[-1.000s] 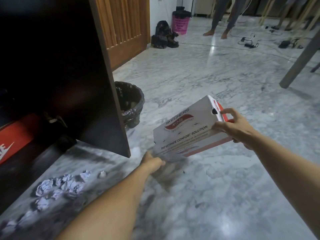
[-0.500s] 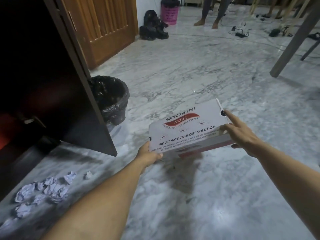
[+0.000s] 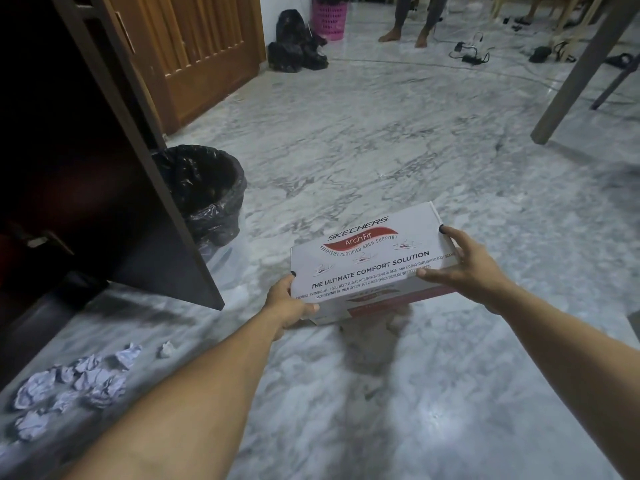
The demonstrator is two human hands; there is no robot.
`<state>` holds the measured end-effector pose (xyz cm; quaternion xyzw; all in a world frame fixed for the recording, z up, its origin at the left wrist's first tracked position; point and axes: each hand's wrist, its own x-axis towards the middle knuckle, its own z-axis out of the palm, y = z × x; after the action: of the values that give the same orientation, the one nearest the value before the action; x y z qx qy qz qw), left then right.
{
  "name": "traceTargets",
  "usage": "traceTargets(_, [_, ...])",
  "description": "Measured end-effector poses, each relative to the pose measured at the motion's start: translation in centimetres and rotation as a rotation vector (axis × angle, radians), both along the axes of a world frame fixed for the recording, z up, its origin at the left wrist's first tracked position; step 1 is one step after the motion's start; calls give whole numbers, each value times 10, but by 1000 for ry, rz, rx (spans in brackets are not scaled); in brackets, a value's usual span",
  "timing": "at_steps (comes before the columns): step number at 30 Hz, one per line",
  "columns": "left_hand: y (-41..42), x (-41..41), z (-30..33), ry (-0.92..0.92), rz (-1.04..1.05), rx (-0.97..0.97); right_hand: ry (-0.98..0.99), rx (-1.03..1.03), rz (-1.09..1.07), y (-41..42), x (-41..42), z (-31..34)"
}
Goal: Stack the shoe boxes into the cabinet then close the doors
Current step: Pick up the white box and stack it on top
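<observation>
I hold a white shoe box (image 3: 370,261) with red and black print above the marble floor, its lid nearly level. My left hand (image 3: 287,306) grips its near left corner. My right hand (image 3: 464,265) clasps its right end, fingers spread over the edge. The dark cabinet (image 3: 31,168) fills the left side, its inside in shadow. Its open dark door (image 3: 138,202) juts out toward me, left of the box.
A bin lined with a black bag (image 3: 204,192) stands behind the cabinet door. Crumpled paper balls (image 3: 72,382) lie on the floor at lower left. A wooden door (image 3: 204,53), black bags (image 3: 294,43), a pink basket (image 3: 329,15), a person's legs (image 3: 412,22) and a table leg (image 3: 581,67) are farther back.
The box has levelled out from a tilt and sits lower and more central in view. The view has shifted right, so less of the cabinet interior shows.
</observation>
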<state>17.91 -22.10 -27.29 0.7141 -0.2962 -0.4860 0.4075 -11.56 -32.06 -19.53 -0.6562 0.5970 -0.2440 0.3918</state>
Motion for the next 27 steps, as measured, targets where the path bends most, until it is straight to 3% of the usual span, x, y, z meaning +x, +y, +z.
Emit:
traceTargets(10, [19,5,41,1,48,-31,33,-52,63,14,-6,39])
traceTargets(21, [105,13,177,-151,12,-119,-6,-40,114,86,-6,154])
traceTargets(27, [173,23,252,-143,34,-191,-56,-55,169,140,7,223])
